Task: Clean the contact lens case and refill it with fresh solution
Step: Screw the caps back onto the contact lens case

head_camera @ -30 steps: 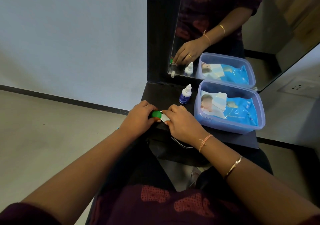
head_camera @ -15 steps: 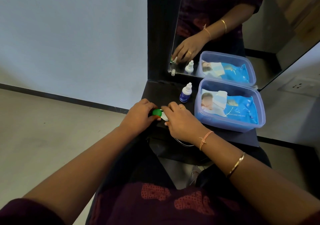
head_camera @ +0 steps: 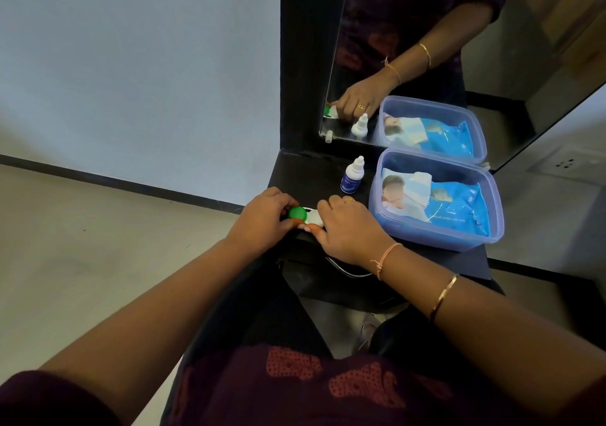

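A white contact lens case (head_camera: 313,218) with a green cap (head_camera: 297,213) lies at the front left corner of the black shelf (head_camera: 314,176). My left hand (head_camera: 262,219) has its fingers closed around the green cap. My right hand (head_camera: 347,232) pins the white body of the case to the shelf, covering its right half. A small solution bottle (head_camera: 352,179) with a blue label and white nozzle stands upright behind my right hand, apart from both hands.
A translucent blue plastic box (head_camera: 492,209) holding a blue wipes pack fills the shelf's right side. A mirror (head_camera: 426,48) stands behind the shelf, showing the bottle, box and one hand. Left of the shelf is open floor; a wall socket (head_camera: 565,164) sits at right.
Both hands stay on the case in the same place. The green cap shows a little more between my left fingers than a second ago.
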